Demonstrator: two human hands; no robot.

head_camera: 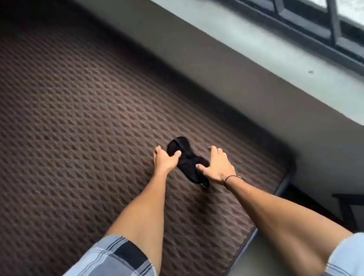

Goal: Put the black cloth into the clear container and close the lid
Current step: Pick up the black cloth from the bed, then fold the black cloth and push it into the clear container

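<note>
— Where's the black cloth (186, 161)?
— Flat on the brown quilted surface (66, 122) near the wall (226, 78); left hand (165, 160) and right hand (216, 167) press its two ends, fingers spread.

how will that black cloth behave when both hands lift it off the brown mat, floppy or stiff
Probably floppy: the black cloth lies crumpled and pinched at its middle between the left hand and right hand. Likely light, since it is small and thin. It should not roll, and the textured brown mat may grip it slightly when pushed.
</note>
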